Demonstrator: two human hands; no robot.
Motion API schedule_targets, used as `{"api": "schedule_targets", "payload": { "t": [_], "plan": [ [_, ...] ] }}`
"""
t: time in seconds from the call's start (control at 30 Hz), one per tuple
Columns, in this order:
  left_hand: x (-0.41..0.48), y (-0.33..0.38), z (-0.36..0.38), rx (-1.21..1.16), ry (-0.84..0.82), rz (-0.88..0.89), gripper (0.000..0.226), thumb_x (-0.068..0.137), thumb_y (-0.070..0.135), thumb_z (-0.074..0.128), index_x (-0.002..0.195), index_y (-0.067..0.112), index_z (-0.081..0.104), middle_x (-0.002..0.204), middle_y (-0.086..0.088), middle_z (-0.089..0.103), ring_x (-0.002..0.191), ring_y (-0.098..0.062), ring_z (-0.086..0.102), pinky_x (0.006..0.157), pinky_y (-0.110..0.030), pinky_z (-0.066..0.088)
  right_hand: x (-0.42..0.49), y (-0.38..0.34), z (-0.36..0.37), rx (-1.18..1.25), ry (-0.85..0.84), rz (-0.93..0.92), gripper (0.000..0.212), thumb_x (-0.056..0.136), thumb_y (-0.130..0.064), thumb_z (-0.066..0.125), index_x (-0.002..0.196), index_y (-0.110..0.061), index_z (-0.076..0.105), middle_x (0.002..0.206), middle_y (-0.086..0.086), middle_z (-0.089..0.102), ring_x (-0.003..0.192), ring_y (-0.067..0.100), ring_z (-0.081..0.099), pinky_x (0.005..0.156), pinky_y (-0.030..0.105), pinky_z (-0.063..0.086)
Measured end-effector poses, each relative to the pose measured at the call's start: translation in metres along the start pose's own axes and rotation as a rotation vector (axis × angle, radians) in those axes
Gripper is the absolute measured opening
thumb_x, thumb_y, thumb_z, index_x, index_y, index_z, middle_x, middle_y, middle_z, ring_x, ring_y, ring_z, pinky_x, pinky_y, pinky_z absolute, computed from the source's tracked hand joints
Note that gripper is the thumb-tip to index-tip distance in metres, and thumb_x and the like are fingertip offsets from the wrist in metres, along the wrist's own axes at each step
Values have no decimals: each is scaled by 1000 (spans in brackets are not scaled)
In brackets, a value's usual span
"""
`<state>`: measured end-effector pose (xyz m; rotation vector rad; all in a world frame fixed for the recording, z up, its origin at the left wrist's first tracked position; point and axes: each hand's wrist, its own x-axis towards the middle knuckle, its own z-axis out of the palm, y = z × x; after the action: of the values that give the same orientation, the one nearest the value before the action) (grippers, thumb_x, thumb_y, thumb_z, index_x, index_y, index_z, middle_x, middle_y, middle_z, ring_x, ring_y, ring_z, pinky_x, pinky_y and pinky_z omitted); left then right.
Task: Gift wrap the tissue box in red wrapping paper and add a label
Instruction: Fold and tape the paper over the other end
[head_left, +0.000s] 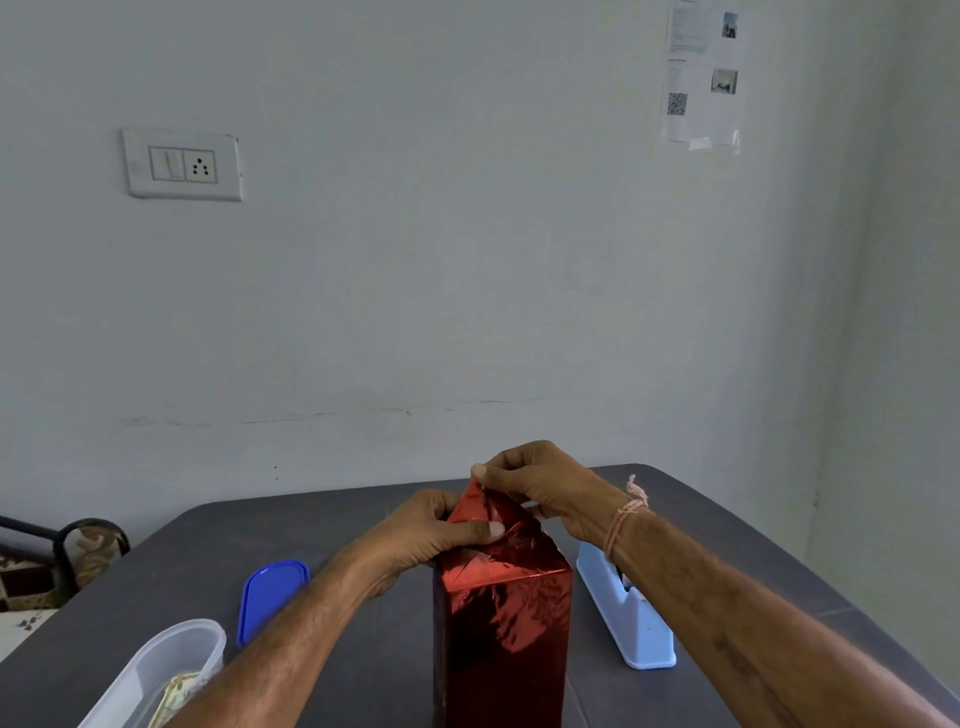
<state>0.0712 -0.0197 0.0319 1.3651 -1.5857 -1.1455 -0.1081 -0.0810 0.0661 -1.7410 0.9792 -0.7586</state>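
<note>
Right hand (540, 491) pinches the red wrapping paper (506, 618) flap tip, left hand (426, 530) thumb clamps the fold just below: pull taut, crease flat before taping.

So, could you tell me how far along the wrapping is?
Done: shiny red foil paper covers the upright box's sides. In hand: left hand and right hand pinch the top flap. Left: taping with the light blue tape dispenser; no label shows yet.

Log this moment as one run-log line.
wrapped box upright | left hand grips top fold | right hand pinches flap tip | tape dispenser beside box
</note>
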Motion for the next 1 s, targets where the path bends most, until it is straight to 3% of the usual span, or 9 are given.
{"api": "schedule_targets", "payload": {
  "t": [0.2,0.4,0.57,0.7,0.83,1.0],
  "plan": [
    [-1,-1,0,1,18,-5,31,82,36,83,102,13,79,97,-9,80,82,-15,75,73,-22,55,1,-3,2,10,15,-66,15,89,-26,80,81,-15,73,71,-4,71,57,2,62,51,16,48],
    [-3,-1,1,-63,26,19,25,84,42,80,100,22,79,100,-9,79,88,-17,73,84,-28,54,-4,-1,0,58,24,-157,12,89,-19,80,85,-9,75,81,8,73,70,12,66,60,22,53],
    [-7,-4,3,-101,3,24,33,85,49,78,108,24,77,111,-10,78,98,-23,73,100,-41,51,-11,0,-1,86,30,-183,11,89,-14,79,86,-5,75,76,5,73,63,8,66,56,16,51],
    [-15,-6,-3,-146,-20,47,58,75,48,77,127,26,68,123,-5,74,117,-23,69,104,-43,49,-19,-1,-1,74,52,-211,12,90,-11,78,87,0,74,75,5,72,59,3,64,56,12,48],
    [-33,-16,-10,-137,-51,50,79,62,41,81,137,33,58,130,4,71,125,-17,64,111,-47,43,-26,1,0,40,76,-233,14,89,-14,79,85,-1,75,82,13,75,67,8,68,61,13,51],
    [-47,-30,-6,-120,-22,6,68,68,37,81,133,45,60,131,4,70,130,-21,59,119,-58,33,-41,6,4,10,114,-261,11,87,-14,81,85,-4,78,83,8,78,77,15,73,76,25,59]
  ]
}}
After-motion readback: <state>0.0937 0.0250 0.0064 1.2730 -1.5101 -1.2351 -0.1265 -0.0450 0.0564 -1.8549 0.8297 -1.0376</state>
